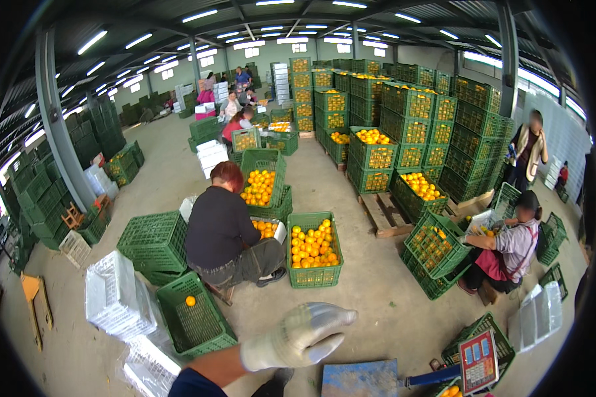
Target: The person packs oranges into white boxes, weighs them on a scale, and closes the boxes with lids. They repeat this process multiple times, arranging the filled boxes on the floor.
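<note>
My left hand (300, 335), in a white knitted glove with a greyish coated palm and fingers, reaches in from the bottom left over the concrete floor. Its fingers lie together, the thumb stands a little apart below them, and nothing is between them. My right hand is out of view. Below the hand lies the blue, worn platform (360, 379) of a scale, whose red display head (478, 361) stands at the lower right. Beyond the hand is a green plastic crate (315, 275) of oranges. Left of my wrist, another green crate (193, 317) holds one orange (190, 301).
A person (218, 228) in dark clothes sits beside the orange crates. Another seated person (514, 243) handles a tilted crate (434, 243) at right; a standing person (529, 149) is behind. Plastic-wrapped white boxes (119, 293) stand left. Stacked full crates (407, 114) and a wooden pallet (385, 213) are further back.
</note>
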The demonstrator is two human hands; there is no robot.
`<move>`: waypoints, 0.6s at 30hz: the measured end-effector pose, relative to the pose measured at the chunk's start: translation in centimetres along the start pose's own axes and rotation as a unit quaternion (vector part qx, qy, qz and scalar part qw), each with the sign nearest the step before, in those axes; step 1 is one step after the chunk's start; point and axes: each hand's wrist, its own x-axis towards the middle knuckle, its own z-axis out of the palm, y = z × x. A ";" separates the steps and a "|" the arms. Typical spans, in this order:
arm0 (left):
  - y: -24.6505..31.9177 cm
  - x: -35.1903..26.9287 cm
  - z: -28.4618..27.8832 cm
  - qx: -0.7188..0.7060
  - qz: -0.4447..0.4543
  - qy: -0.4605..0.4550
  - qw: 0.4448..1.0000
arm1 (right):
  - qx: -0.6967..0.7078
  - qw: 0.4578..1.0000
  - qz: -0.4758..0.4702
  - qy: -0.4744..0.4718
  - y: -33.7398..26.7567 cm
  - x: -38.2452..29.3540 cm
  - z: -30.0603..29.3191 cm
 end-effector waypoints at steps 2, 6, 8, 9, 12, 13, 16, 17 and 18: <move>4.9 1.8 -4.3 0.040 0.096 -0.039 0.994 | -0.044 0.999 -0.015 -0.027 2.7 2.4 0.4; 8.8 5.2 -8.7 0.046 0.226 -0.111 0.967 | -0.262 0.950 -0.157 -0.066 9.9 6.7 3.9; 7.6 7.2 -7.9 0.041 0.283 -0.004 0.958 | -0.232 0.965 -0.104 -0.064 12.5 6.5 5.4; 6.1 8.4 -8.3 0.043 0.304 0.020 0.952 | -0.189 0.979 -0.044 -0.068 13.1 6.1 5.8; 0.7 12.1 -10.8 0.038 0.315 0.031 0.948 | -0.067 0.987 0.131 -0.072 11.3 5.8 4.8; -1.1 13.3 -11.9 0.034 0.311 0.024 0.950 | -0.050 0.982 0.168 -0.067 9.5 6.3 3.9; -6.0 17.6 -12.2 0.043 0.355 0.099 0.929 | -0.032 0.983 0.176 -0.051 1.0 12.4 0.1; -7.4 18.6 -12.3 0.042 0.364 0.109 0.924 | -0.029 0.985 0.164 -0.047 -2.3 14.8 -1.4; -8.0 19.8 -11.2 0.031 0.352 0.141 0.925 | -0.029 0.987 0.152 -0.046 -5.4 17.2 -2.9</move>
